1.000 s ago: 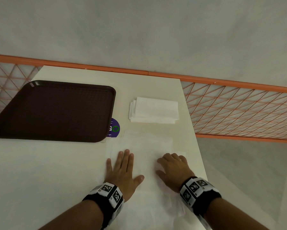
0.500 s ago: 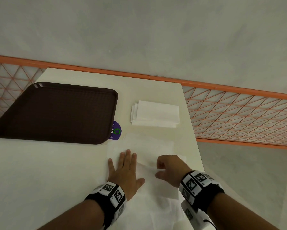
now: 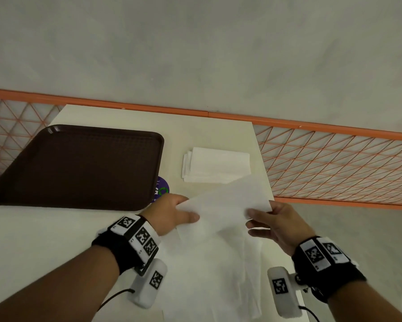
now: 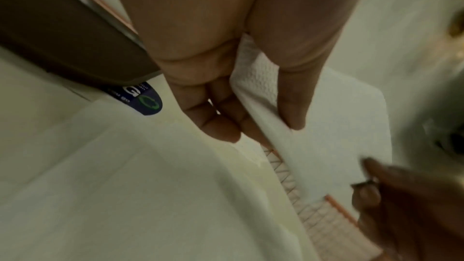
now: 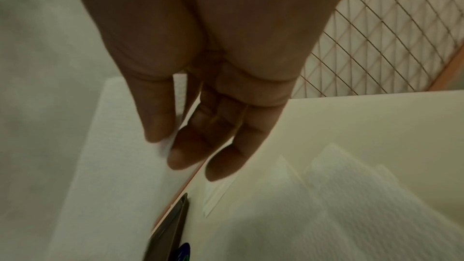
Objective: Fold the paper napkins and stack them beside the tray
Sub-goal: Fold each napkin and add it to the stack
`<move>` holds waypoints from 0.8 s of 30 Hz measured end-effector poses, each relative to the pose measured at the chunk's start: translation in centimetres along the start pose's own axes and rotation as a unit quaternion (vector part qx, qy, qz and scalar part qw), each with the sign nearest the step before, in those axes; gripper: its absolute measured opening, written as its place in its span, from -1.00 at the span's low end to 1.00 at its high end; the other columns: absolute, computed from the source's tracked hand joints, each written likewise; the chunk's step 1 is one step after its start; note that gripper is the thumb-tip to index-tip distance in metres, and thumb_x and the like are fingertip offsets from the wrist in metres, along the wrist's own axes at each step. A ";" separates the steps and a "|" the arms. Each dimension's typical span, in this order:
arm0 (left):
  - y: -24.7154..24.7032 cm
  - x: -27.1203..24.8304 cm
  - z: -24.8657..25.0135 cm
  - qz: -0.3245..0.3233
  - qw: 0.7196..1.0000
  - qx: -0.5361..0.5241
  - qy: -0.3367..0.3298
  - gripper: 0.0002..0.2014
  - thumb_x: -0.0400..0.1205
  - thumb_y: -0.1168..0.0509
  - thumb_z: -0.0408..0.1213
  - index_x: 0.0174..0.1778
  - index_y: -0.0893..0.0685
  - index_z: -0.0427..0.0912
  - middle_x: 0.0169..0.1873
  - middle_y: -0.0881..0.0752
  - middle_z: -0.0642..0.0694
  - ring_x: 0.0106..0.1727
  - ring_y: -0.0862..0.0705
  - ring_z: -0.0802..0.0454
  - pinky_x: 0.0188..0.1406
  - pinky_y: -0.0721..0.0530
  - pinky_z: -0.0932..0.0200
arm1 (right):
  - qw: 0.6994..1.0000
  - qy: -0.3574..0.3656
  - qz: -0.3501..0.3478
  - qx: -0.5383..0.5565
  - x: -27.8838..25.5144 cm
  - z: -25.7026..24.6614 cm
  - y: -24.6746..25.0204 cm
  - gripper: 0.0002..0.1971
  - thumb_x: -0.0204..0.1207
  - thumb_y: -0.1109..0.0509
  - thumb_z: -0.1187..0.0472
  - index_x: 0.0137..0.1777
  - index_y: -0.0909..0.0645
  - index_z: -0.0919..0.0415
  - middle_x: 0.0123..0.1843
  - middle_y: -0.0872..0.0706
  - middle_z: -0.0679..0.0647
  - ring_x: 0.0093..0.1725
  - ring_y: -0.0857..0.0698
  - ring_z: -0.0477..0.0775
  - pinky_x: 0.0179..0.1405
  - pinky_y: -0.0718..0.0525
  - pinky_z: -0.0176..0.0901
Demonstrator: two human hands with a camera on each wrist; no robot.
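A white paper napkin (image 3: 227,205) hangs in the air above the table, held at both ends. My left hand (image 3: 188,209) pinches its left edge between thumb and fingers, as the left wrist view shows (image 4: 258,128). My right hand (image 3: 253,219) pinches the right edge, thumb on top (image 5: 168,146). Just beyond the held napkin lies a stack of folded napkins (image 3: 216,168), to the right of the brown tray (image 3: 79,163). Several loose unfolded napkins (image 3: 218,275) lie on the table under my wrists.
The cream table (image 3: 195,126) ends close to the right of the stack, with an orange mesh railing (image 3: 334,163) beyond it. A purple round sticker (image 3: 161,189) sits at the tray's near right corner.
Both hands pressed on a napkin lying on the table. They now pinch a napkin by its ends and have lifted it forward, towards the stack.
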State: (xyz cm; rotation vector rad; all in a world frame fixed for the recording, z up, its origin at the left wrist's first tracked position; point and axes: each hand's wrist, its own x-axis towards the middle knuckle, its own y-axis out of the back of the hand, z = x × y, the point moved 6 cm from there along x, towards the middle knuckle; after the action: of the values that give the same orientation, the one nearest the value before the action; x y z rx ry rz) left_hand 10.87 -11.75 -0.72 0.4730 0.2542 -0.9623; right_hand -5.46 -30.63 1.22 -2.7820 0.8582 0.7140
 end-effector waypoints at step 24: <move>-4.6 2.1 -4.4 -0.089 0.887 0.452 -0.025 -0.40 0.70 -0.11 0.09 0.64 -0.15 0.01 0.69 0.06 0.06 0.69 0.15 0.03 0.66 0.10 -0.07 | 0.971 -0.040 0.179 0.154 16.0 -1.6 2.3 -0.98 0.55 -0.39 0.41 -0.06 -0.62 0.34 -0.35 -0.73 0.18 -0.52 -0.66 0.00 -0.50 -0.71 -0.17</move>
State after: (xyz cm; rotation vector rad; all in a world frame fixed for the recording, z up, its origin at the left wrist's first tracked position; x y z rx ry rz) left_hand 8.19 -13.36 -6.66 1.2943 -0.2317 -1.2470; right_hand 5.47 -40.84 -5.07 -2.3356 1.3454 0.6696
